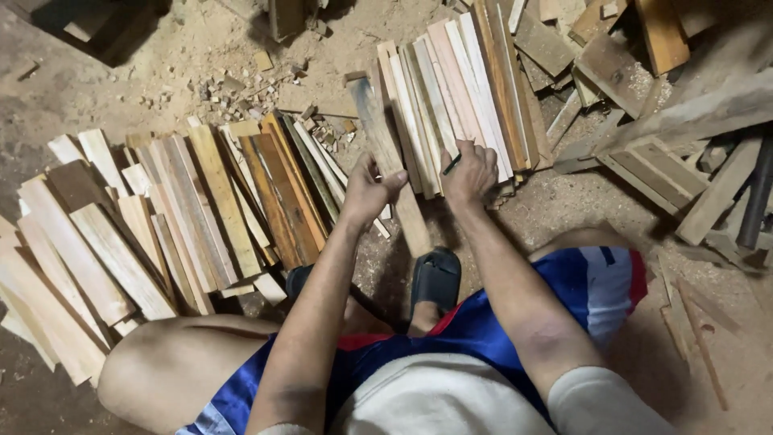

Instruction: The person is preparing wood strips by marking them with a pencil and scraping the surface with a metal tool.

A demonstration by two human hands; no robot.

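We're seated on the sawdust floor (580, 201), knees apart, looking down at both hands.

Left hand (369, 193): closed on a long wooden slat (386, 157), fingers wrapped over its edge near the lower half. The slat runs from a dark, weathered top end, up near the offcut crumbs, down toward us; its lower end sits just above our black sandal (436, 278). It lies in the gap between the two piles, slightly tilted left at the top.

Right hand (471, 173): fisted around a thin dark pencil-like tool (452, 164), tip pointing toward the slat. We can't tell if the tip touches the wood. The hand rests over the lower edge of the right stack.

Right stack of pale slats (455, 89): roughly parallel, leaning upper right, just beside the held slat.

Left pile of slats (161, 217): fanned out, mixed pale and reddish-brown pieces, spreading to the frame's left edge, well apart from the right hand.

Far right: rough scrap boards (668, 137) crossed loosely, plus a dark round bar (757, 193).

Top centre: small wood offcuts (233, 93) scattered in the sawdust.
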